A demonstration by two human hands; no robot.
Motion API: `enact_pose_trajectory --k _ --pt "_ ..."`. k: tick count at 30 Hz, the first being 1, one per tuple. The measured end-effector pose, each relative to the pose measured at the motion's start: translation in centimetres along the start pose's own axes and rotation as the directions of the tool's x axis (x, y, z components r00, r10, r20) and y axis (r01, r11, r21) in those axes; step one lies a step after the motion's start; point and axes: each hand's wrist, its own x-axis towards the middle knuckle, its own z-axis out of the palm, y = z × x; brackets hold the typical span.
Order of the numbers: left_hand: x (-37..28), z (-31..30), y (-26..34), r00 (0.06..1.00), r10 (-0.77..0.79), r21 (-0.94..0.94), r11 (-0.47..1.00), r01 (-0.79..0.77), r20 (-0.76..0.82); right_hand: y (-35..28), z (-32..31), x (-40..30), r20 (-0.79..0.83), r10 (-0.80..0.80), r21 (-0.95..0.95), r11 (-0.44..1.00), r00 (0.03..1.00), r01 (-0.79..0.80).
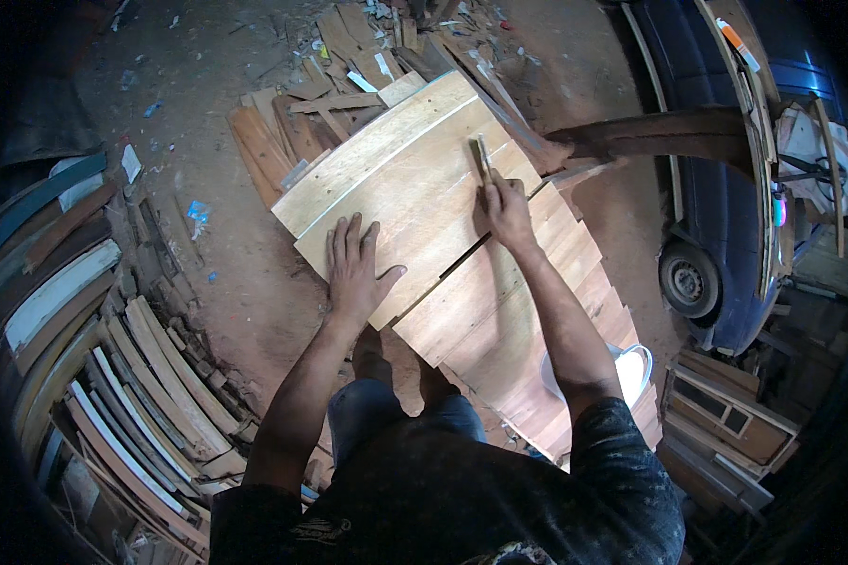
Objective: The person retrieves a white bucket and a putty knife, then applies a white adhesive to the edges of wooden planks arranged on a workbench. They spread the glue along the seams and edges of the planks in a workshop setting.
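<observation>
My left hand [355,263] lies flat with spread fingers on a light wooden panel [403,198] made of joined boards. A white line runs along the joint near its far edge, and shorter white streaks show near the right side. My right hand [509,212] grips a narrow brush-like tool [482,157], whose far end is at the panel's right part; its exact kind is hard to tell. Nearer me, past a dark gap, lie more wooden boards [480,304] side by side. A white bucket [632,371] with pale contents stands on them, partly behind my right forearm.
Scrap wood [346,49] is heaped beyond the panel. Stacked planks [155,381] fill the left side. At the right are a blue car [714,212], a wooden beam [664,134], an orange and white tube [738,44] and a wooden frame [728,417].
</observation>
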Motion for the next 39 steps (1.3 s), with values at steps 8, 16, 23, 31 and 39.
enact_pose_trajectory --k 8,16,23,31,39 --pt "0.6 0.5 0.3 0.992 -0.06 0.028 0.998 0.057 0.109 -0.6 2.8 -1.4 0.092 0.149 0.03 0.988 0.985 -0.152" --pt "0.6 0.0 0.6 0.986 -0.099 0.002 0.995 0.099 0.134 -1.7 -6.5 0.4 0.341 0.023 -0.195 0.98 0.94 0.046" --pt "0.8 -0.3 0.6 0.986 -0.11 0.007 0.994 0.11 0.128 -2.2 -8.1 6.8 0.467 0.119 -0.279 0.96 0.876 0.018" --pt "0.8 -0.3 0.5 0.985 -0.1 -0.025 0.994 0.104 0.142 -3.5 -9.1 5.3 0.52 0.026 -0.253 0.959 0.854 0.125" --pt "0.6 0.1 0.4 0.985 -0.119 0.007 0.993 0.119 0.127 -1.4 -6.9 6.1 0.591 0.04 -0.323 0.927 0.806 0.191"
